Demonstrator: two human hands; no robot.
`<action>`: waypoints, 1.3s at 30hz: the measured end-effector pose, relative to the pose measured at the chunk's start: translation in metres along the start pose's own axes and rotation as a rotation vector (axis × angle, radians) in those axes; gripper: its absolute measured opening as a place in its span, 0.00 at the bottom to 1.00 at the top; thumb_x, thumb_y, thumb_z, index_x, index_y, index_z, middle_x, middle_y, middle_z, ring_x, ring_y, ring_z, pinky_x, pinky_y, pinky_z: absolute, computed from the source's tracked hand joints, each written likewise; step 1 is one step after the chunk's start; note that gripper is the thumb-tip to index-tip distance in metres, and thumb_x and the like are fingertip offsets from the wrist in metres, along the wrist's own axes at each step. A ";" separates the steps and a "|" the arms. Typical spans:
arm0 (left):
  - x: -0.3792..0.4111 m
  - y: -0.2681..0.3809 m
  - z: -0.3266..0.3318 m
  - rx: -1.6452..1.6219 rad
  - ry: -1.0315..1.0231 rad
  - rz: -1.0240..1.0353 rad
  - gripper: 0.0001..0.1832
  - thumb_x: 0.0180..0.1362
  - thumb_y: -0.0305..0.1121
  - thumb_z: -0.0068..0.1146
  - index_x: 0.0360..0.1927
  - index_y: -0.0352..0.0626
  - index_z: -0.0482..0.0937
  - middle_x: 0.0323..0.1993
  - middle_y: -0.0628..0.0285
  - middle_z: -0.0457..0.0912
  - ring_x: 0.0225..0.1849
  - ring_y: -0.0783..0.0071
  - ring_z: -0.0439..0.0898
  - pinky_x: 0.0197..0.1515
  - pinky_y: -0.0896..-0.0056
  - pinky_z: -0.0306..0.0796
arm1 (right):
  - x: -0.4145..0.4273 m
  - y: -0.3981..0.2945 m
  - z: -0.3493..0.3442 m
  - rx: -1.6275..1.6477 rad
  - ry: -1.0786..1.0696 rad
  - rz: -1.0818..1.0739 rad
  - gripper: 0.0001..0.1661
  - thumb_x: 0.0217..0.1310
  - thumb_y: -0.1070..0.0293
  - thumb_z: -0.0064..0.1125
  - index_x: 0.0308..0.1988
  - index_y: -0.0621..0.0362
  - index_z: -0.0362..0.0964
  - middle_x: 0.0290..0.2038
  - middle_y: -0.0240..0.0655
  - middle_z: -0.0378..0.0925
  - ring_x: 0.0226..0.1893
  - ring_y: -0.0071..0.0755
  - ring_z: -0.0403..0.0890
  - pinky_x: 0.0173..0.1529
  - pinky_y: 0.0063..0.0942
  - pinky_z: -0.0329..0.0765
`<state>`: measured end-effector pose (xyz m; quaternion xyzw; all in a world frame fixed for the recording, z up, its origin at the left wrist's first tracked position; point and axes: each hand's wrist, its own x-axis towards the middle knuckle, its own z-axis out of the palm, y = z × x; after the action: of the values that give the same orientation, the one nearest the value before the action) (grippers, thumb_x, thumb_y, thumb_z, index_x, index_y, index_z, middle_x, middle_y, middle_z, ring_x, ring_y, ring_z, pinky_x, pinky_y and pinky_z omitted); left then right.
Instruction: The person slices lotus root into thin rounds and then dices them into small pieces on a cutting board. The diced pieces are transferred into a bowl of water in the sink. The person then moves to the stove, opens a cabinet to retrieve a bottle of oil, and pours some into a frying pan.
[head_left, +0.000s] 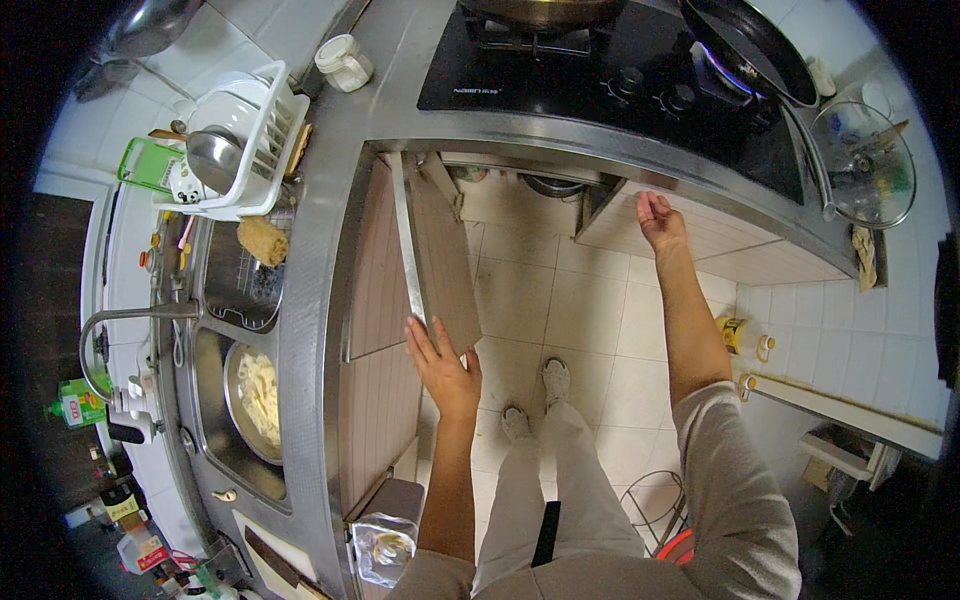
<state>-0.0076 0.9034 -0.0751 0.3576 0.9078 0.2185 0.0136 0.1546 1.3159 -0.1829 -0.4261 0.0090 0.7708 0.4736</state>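
My left hand lies with spread fingers against the edge of an open cabinet door below the counter. My right hand, fingers bent together, is at the upper edge of a closed cabinet front under the gas hob; whether it touches the front is hard to tell. Between the two hands the cabinet stands open, with a dark round pan-like object partly visible inside. A black frying pan sits tilted over a lit blue flame on the hob's right burner.
At left are a white dish rack, a sink holding a metal bowl of pale sliced food, and a sponge. A glass lid lies at right. An oil bottle stands by the wall, a wire rack near my legs.
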 end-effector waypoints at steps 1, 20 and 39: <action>0.001 0.005 0.000 0.035 0.005 0.025 0.39 0.45 0.26 0.59 0.63 0.36 0.57 0.67 0.40 0.47 0.64 0.38 0.54 0.63 0.44 0.53 | 0.000 0.002 -0.001 -0.013 -0.002 -0.010 0.21 0.56 0.83 0.46 0.50 0.59 0.59 0.48 0.43 0.71 0.48 0.47 0.74 0.53 0.47 0.73; 0.020 0.176 0.075 -0.608 -0.415 0.463 0.38 0.52 0.29 0.53 0.66 0.34 0.50 0.67 0.43 0.50 0.67 0.46 0.52 0.67 0.55 0.48 | -0.119 0.000 -0.070 -0.337 -0.039 -0.182 0.11 0.61 0.58 0.56 0.32 0.50 0.65 0.23 0.26 0.69 0.22 0.21 0.71 0.25 0.18 0.70; -0.088 0.200 0.174 -1.430 -1.077 -0.143 0.37 0.66 0.58 0.23 0.65 0.36 0.53 0.59 0.51 0.68 0.62 0.65 0.64 0.64 0.65 0.54 | -0.251 -0.032 -0.096 -1.956 0.209 -1.363 0.28 0.53 0.65 0.60 0.52 0.64 0.61 0.55 0.56 0.61 0.57 0.56 0.61 0.60 0.44 0.58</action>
<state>0.2181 1.0432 -0.1628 0.2602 0.4456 0.5331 0.6704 0.2878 1.1118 -0.0647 -0.5836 -0.7704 0.0029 0.2567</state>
